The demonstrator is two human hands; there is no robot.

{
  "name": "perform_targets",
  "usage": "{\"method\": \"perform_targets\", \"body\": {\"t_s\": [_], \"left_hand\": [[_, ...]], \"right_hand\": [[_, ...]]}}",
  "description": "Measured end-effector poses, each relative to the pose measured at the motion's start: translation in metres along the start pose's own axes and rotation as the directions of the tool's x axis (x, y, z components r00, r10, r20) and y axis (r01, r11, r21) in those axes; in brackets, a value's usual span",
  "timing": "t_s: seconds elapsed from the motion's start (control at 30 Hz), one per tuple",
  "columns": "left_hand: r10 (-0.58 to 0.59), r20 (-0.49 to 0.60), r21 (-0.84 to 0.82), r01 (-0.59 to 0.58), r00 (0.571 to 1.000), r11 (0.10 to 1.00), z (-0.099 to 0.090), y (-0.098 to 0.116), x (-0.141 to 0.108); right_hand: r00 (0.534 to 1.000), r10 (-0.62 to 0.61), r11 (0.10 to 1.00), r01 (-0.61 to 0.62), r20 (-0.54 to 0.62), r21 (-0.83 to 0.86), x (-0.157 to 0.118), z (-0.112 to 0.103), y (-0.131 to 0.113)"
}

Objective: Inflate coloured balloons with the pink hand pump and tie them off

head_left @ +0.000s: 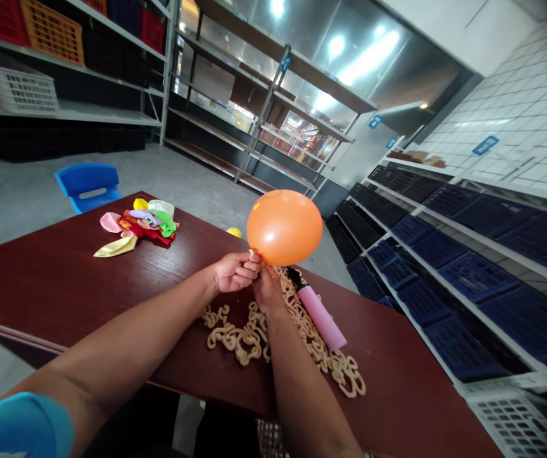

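An inflated orange balloon (285,227) is held up over the table, its neck at the lower left. My left hand (238,272) pinches the neck with closed fingers. Right beside it, my right hand (268,289) is also closed at the balloon's neck, its fingertips partly hidden. Under my hands lies a tangle of beige, curly, cord-like pieces (240,337). On top of that tangle rests a pink cylinder with a black end (322,317), which looks like a hand pump.
Several uninflated balloons (147,219) lie in a pile on the dark red table (182,254). A blue chair (90,186) stands behind it. A yellow round thing (234,232) shows past the far edge. Shelves with blue crates (464,267) line the right side.
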State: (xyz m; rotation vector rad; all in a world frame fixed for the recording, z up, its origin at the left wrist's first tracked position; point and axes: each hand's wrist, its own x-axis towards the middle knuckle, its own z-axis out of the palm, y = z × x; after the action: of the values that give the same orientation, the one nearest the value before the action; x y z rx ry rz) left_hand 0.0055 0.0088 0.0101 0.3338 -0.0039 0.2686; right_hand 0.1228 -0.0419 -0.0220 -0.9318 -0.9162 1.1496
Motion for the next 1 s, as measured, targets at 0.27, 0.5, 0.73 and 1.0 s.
{"method": "perform_targets", "body": {"t_s": [0.27, 0.5, 0.73, 1.0], "left_hand": [[0.146, -0.299, 0.402, -0.014, 0.943, 0.916, -0.004, 0.000, 0.006], [0.694, -0.267, 0.940, 0.022, 0.669, 0.340, -0.014, -0.007, 0.013], [0.809, -0.112, 0.983, 0.181, 0.577, 0.007, -0.016, -0.003, 0.012], [0.784, -0.062, 0.994, 0.107, 0.617, -0.006, -0.015, -0.009, 0.017]], "right_hand": [[0.947, -0.148, 0.946, 0.051, -0.287, -0.319, 0.005, -0.006, -0.005], [0.973, -0.144, 0.910, 0.060, -0.178, -0.410, -0.001, -0.003, -0.012], [0.981, -0.187, 0.850, 0.141, -0.042, -0.508, -0.006, -0.003, -0.017], [0.946, -0.317, 0.754, 0.290, 0.060, -0.589, -0.008, -0.005, -0.025]]}}
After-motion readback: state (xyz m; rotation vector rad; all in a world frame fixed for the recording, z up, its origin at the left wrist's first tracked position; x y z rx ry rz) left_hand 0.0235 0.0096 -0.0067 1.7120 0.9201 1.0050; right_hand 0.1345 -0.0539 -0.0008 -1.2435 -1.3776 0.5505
